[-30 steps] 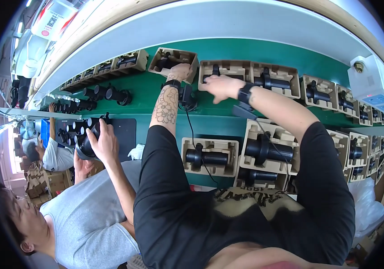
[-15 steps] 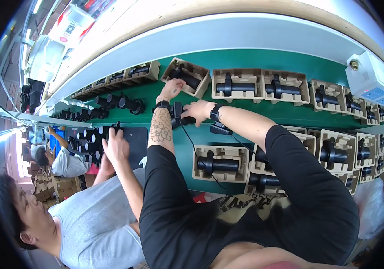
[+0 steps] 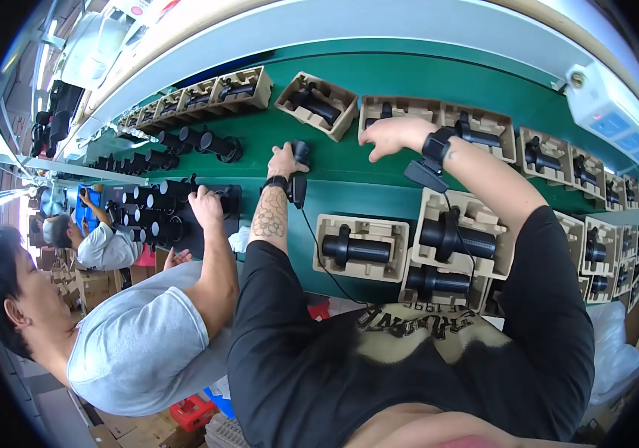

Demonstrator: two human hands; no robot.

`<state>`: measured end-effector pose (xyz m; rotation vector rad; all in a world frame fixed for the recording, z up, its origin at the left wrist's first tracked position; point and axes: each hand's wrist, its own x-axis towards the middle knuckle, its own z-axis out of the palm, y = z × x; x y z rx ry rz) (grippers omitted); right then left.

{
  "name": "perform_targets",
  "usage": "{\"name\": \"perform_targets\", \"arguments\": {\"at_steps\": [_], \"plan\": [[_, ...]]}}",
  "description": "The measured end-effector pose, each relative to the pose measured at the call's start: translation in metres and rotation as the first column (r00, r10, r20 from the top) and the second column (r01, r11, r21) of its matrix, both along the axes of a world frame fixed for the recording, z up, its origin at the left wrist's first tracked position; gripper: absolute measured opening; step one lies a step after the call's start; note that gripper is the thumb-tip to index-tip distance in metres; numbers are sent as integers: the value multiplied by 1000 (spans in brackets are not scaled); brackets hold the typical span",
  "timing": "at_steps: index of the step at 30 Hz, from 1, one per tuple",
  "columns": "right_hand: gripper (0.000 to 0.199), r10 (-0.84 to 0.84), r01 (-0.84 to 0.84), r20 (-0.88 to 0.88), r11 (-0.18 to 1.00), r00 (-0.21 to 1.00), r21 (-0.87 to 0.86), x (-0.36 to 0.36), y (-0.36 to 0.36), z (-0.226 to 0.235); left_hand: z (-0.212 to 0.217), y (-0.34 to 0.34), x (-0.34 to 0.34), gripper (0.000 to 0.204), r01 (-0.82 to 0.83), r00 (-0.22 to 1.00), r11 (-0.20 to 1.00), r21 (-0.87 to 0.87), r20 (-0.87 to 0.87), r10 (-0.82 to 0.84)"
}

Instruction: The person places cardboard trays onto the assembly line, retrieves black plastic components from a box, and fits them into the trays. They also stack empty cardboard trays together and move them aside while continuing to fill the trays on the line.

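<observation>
My left hand is closed around a short black cylindrical part on the green bench top. Just beyond it stands a tan moulded pulp tray holding a black tube-shaped device, set at an angle. My right hand reaches over the near edge of another tan tray, its fingers apart and bent downward. The hand hides much of that tray, though a black fitting shows above the fingers. I see nothing held in my right hand.
Filled trays line the near side and continue right. More trays and standing black tubes run away on the left. A co-worker in a grey shirt works close by at my left. A white socket box hangs at far right.
My left hand has come back from the angled tray and now grips the short black part. My right hand has left the black thing near the middle and moved right to a tray.
</observation>
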<state>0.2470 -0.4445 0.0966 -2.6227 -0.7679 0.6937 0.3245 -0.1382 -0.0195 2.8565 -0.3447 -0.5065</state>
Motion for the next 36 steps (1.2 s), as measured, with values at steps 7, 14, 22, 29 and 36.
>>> {"name": "perform_targets", "arguments": {"at_steps": [7,14,22,29,36], "plan": [[57,-118,109,44,978,992,179,-55,-49,61,41,-22,-26,91,-436,875,886,-156,159,458],[71,-334,281,-89,587,938,760,-121,-51,86,157,-157,-134,54,-47,959,62,-997,-63,-278],[65,-428,690,-570,207,702,694,-305,-120,150,1,-103,5,42,435,862,900,-7,293,-414],[71,-666,491,-727,-583,167,647,-542,-131,115,-47,-121,9,31,576,716,754,317,249,-652],[50,-397,-560,-912,-781,105,275,-658,-139,69,-13,-180,-22,49,527,830,841,-120,287,-479]]}}
